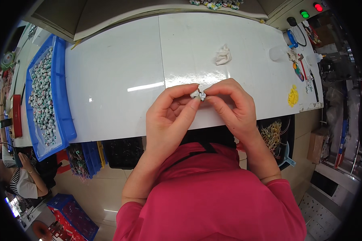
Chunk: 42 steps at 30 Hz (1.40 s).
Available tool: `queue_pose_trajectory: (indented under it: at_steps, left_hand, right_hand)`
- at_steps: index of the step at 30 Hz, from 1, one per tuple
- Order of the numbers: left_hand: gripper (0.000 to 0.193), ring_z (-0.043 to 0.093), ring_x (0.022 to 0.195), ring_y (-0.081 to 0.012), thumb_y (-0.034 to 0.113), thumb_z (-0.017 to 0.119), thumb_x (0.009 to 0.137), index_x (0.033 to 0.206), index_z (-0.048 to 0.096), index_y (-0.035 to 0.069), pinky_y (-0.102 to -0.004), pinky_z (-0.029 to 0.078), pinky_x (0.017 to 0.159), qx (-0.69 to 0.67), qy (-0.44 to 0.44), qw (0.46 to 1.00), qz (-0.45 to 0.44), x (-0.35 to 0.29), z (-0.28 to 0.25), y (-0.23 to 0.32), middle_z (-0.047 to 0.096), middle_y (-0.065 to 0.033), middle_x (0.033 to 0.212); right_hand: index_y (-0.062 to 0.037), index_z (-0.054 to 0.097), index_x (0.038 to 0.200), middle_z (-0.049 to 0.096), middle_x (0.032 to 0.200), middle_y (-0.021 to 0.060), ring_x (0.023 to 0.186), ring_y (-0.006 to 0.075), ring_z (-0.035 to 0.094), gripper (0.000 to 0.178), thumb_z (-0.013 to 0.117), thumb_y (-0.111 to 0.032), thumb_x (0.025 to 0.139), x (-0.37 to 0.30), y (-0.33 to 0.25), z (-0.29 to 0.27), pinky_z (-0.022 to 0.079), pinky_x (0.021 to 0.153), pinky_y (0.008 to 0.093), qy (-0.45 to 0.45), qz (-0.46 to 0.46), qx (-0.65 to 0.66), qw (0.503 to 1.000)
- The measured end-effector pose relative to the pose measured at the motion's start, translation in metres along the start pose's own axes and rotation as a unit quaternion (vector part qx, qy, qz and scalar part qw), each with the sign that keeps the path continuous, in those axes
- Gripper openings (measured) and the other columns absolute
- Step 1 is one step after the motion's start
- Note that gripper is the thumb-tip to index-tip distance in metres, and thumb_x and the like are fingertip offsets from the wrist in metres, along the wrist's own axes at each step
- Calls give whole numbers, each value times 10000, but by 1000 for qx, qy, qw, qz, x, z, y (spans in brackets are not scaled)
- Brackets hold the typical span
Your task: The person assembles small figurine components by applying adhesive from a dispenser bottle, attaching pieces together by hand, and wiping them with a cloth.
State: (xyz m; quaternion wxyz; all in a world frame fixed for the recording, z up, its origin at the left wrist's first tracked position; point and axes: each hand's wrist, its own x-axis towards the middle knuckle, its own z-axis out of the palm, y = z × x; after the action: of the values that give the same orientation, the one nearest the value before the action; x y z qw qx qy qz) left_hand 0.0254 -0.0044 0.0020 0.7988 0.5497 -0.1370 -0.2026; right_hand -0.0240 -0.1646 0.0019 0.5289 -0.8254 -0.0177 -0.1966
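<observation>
Over the front part of the white table [120,108], a small white rounded piece with dark bluish marks [202,96] is pinched between the fingertips of both hands. My left hand [169,110] has thumb and forefinger closed on its left side. On its right side, my right hand [234,103] grips with thumb and forefinger. The fingertips cover part of the piece, so its exact kind cannot be made out. Farther back on the table lies a crumpled white cloth or tissue [223,55], apart from both hands.
At the left stands a blue tray [59,80] full of small white, green-marked pieces [43,92]. Yellow bits [293,96], a translucent cup [275,53] and hand tools lie at the right. Similar pieces [219,4] rest on the raised ledge behind. Another person [26,176] sits at far left.
</observation>
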Motion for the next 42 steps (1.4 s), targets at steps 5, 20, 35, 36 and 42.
queue_pose_trajectory:
  at_steps: [5, 20, 35, 36, 42]
  left_hand:
    - [337, 606, 882, -105, -69, 590, 843, 1175, 539, -46, -204, 494, 761, 68, 6, 998, 3, 0, 3, -2, 596, -86, 1056]
    - [329, 609, 886, -119, -85, 605, 802, 1124, 582, -21, -241, 519, 798, 87, 8, 996, -11, 4, 6, -6, 549, -83, 1061]
    - [316, 606, 848, -107, -88, 607, 780, 1088, 593, -19, -240, 518, 780, 101, 14, 995, 20, 3, 7, -10, 581, -77, 1043]
    - [316, 606, 848, -107, -88, 607, 780, 1088, 593, -19, -240, 518, 780, 101, 14, 995, 21, 3, 7, -10, 581, -77, 1043]
    - [294, 603, 847, -104, -81, 615, 782, 1067, 600, -15, -239, 518, 771, 102, 24, 994, 14, 1, 8, -8, 597, -65, 1004]
  right_hand:
    - [-57, 631, 900, 636, 871, 43, 809, 208, 578, 121, 661, -31, 785, -2, 1, 0, 449, 724, 306, 0, -7, -6, 1000]
    - [-65, 624, 850, 626, 843, 39, 789, 206, 578, 130, 666, -12, 739, -2, 7, -3, 453, 722, 307, 0, 11, -2, 1000]
    - [-35, 506, 995, 623, 919, 51, 875, 131, 610, 250, 657, -12, 797, -8, 8, -1, 486, 801, 270, 15, 85, 111, 990]
    - [-35, 506, 995, 624, 918, 52, 875, 132, 613, 247, 656, -13, 799, -9, 7, -1, 488, 798, 269, 16, 85, 111, 990]
    - [-31, 504, 993, 630, 919, 57, 880, 139, 624, 234, 650, -20, 811, -9, 6, 2, 496, 790, 270, 12, 78, 107, 991]
